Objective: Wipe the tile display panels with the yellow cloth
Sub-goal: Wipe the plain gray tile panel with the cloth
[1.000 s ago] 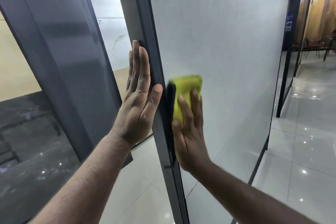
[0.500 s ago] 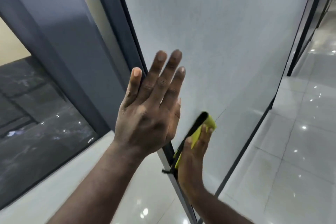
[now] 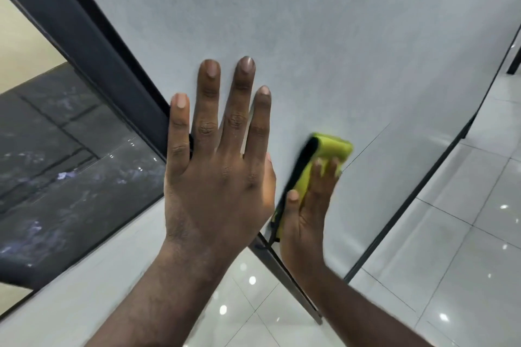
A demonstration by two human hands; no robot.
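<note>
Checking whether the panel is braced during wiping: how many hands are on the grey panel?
2. The left hand lies flat against the panel beside its dark frame; the right hand, lower right of it, presses the cloth to the panel.

left hand flat on grey panel; right hand presses yellow cloth against it.

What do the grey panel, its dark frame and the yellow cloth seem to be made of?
Grey panel: likely matte tile, faintly mottled, no glare. Dark frame: probably painted metal, thin straight edge. Yellow cloth: soft folded fabric, perhaps microfibre, with black edging.
</note>
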